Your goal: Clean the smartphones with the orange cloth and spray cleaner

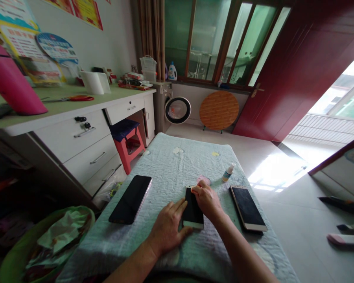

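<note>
In the head view a smartphone [194, 212] with a dark screen lies face up on the cloth-covered table [177, 157]. My left hand [169, 224] steadies it, fingers along its left edge and thumb at its lower end. My right hand [208, 198] is closed, its fingertips pressed to the top right of the screen. A bit of orange shows at those fingertips, too small to name. To the left lies a larger black smartphone [131, 199], and to the right a gold-edged smartphone [248, 208]. A small spray bottle [228, 173] stands beyond my right hand.
A desk [67, 137] with drawers runs along the left, bearing a pink bottle [13, 80], scissors [79, 98] and a paper roll [94, 82]. A red stool [129, 147] is partly under it. A green-rimmed bin [90, 214] stands at the lower left.
</note>
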`<action>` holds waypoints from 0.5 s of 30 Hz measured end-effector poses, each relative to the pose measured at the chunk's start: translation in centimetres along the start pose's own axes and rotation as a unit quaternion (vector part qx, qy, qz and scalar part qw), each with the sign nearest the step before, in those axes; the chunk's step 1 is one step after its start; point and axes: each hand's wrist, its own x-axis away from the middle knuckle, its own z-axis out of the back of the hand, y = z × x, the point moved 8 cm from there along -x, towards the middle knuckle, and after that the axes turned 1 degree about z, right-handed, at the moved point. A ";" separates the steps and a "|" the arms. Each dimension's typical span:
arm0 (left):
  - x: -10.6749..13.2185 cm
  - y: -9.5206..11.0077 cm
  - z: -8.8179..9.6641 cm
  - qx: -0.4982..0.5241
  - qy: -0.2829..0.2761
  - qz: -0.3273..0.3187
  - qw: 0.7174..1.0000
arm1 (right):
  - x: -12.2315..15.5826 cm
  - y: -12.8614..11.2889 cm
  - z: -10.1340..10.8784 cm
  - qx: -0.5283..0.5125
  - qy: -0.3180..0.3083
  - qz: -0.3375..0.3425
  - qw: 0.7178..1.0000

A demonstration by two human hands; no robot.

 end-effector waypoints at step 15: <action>0.1 -0.1 -0.2 -0.018 -0.013 -0.005 1.000 | 4.4 -0.7 0.7 -0.073 -0.048 0.037 0.996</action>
